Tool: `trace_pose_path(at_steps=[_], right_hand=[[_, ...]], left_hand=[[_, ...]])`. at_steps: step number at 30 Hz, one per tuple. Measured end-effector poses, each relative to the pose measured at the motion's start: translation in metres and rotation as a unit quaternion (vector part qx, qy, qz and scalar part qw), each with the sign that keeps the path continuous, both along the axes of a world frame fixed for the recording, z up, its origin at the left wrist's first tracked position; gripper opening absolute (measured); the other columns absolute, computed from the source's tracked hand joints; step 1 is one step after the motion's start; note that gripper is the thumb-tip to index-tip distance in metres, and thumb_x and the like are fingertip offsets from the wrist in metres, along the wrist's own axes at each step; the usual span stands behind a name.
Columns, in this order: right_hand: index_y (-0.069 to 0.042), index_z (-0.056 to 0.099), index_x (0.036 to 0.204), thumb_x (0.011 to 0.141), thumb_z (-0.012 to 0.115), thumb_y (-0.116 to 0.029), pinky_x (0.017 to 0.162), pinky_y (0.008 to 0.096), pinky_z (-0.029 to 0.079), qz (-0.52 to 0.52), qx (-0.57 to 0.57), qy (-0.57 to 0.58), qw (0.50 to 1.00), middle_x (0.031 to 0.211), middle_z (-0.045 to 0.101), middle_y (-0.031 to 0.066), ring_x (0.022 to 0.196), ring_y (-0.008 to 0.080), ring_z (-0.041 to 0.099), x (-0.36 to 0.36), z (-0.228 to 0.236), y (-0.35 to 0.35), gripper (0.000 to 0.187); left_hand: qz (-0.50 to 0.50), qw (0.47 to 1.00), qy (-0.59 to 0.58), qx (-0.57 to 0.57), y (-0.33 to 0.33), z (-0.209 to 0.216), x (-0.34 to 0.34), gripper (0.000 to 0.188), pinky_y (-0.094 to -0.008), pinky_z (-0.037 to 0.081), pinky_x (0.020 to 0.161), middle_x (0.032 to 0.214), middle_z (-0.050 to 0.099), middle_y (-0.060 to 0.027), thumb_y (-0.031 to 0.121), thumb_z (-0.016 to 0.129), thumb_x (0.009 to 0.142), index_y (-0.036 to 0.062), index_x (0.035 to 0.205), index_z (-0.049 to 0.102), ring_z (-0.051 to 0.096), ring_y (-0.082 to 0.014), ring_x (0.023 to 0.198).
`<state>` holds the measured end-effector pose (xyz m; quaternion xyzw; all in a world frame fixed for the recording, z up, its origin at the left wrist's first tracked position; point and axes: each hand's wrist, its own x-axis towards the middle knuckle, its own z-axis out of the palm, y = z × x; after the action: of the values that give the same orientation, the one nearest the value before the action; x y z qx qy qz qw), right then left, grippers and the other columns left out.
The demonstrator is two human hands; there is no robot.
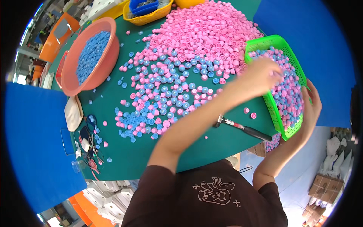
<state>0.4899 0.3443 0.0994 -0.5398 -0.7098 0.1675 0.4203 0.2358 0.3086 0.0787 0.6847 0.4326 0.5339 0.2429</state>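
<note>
A bright green plastic basket [296, 65], full of mixed pink and blue caps [284, 92], tilts over the table's right edge. My right hand [312, 101] grips its right rim, with the fingers partly hidden at the edge. Across the basket's near-left side reaches my left hand [266, 75], over the caps; motion smears its fingers, so I cannot make out whether it holds any. Left of the basket rises a big heap of pink caps [206, 32]. Nearer to me, blue caps with pink ones [166, 90] lie spread over the green table [196, 160].
A hammer [245, 129] with a black handle lies near the table's front right. At the left leans a salmon-coloured basin [109, 56] holding blue pieces [92, 53]. A yellow basket [151, 18] stands at the back. Cables and small items [89, 145] lie front left.
</note>
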Motion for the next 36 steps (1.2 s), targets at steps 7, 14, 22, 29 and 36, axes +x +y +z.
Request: trace_pose_path(at_steps=[7, 14, 22, 29, 36], right_hand=[[-0.004, 0.063, 0.113, 0.076, 0.07, -0.009, 0.086, 0.0352, 0.047, 0.303, -0.08, -0.15, 0.938, 0.103, 0.06, 0.0106, 0.098, 0.0253, 0.059, -0.206, -0.054, -0.009, 0.038], [-0.005, 0.06, 0.107, 0.067, 0.073, -0.005, 0.084, 0.0438, 0.049, 0.344, -0.089, -0.259, 0.898, 0.105, 0.055, 0.0146, 0.101, 0.0343, 0.059, -0.264, -0.081, -0.001, 0.042], [-0.007, 0.059, 0.115, 0.069, 0.075, -0.014, 0.077, 0.0459, 0.053, 0.35, -0.09, -0.251, 0.898, 0.104, 0.057, 0.0196, 0.093, 0.037, 0.063, -0.277, -0.08, -0.005, 0.05], [-0.009, 0.061, 0.12, 0.074, 0.074, -0.02, 0.081, 0.0432, 0.05, 0.366, -0.093, -0.227, 0.898, 0.099, 0.057, 0.0147, 0.092, 0.0335, 0.062, -0.284, -0.091, -0.01, 0.049], [-0.005, 0.068, 0.106, 0.073, 0.073, -0.017, 0.082, 0.0446, 0.05, 0.38, -0.038, -0.07, 0.922, 0.098, 0.06, 0.0166, 0.094, 0.0356, 0.061, -0.285, -0.113, 0.0, 0.036]], left_hand=[[0.206, 0.929, 0.296, -0.08, -0.045, -0.048, -0.174, 0.023, -0.0395, 0.051, 0.077, 0.092, 0.065, -0.0148, 0.013, 0.067, 0.079, 0.0034, 0.1, 0.065, 0.064, -0.0291, 0.085], [0.168, 0.896, 0.357, -0.202, -0.038, -0.063, -0.177, 0.04, -0.0476, 0.049, 0.083, 0.101, 0.059, -0.0242, 0.003, 0.063, 0.073, 0.0014, 0.112, 0.058, 0.06, -0.0421, 0.095], [0.117, 0.912, 0.324, -0.22, -0.028, -0.063, -0.189, 0.047, -0.0411, 0.047, 0.084, 0.102, 0.058, -0.0176, 0.009, 0.065, 0.071, 0.0023, 0.117, 0.055, 0.057, -0.0339, 0.101], [0.084, 0.92, 0.302, -0.236, -0.041, -0.069, -0.201, 0.039, -0.0409, 0.047, 0.083, 0.096, 0.06, -0.0177, 0.011, 0.069, 0.07, 0.0009, 0.106, 0.058, 0.06, -0.034, 0.093], [0.091, 0.922, 0.102, -0.362, -0.051, -0.061, -0.2, 0.032, -0.0244, 0.053, 0.059, 0.1, 0.062, -0.0051, 0.01, 0.069, 0.081, 0.0024, 0.111, 0.06, 0.061, -0.0125, 0.077]])
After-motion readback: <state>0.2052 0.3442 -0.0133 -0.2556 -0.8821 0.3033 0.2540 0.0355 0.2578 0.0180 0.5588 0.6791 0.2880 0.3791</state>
